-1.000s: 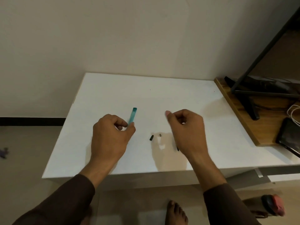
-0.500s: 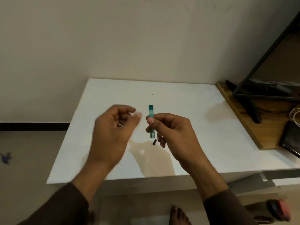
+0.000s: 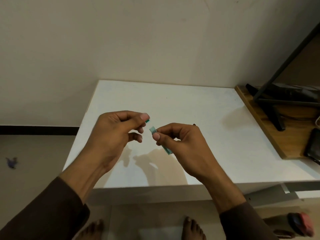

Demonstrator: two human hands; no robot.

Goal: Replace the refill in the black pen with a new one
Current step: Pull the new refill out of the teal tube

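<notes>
Your right hand [image 3: 180, 144] pinches the teal tube [image 3: 160, 142] at frame centre, above the white table [image 3: 190, 104]; its long axis runs from lower right up to upper left, open end toward your left hand [image 3: 117, 134]. Your left hand, just beside and slightly higher, pinches a small teal cap [image 3: 147, 120], apart from the tube. Both wrists are raised, thumbs and forefingers facing. No black pen is clearly visible.
</notes>
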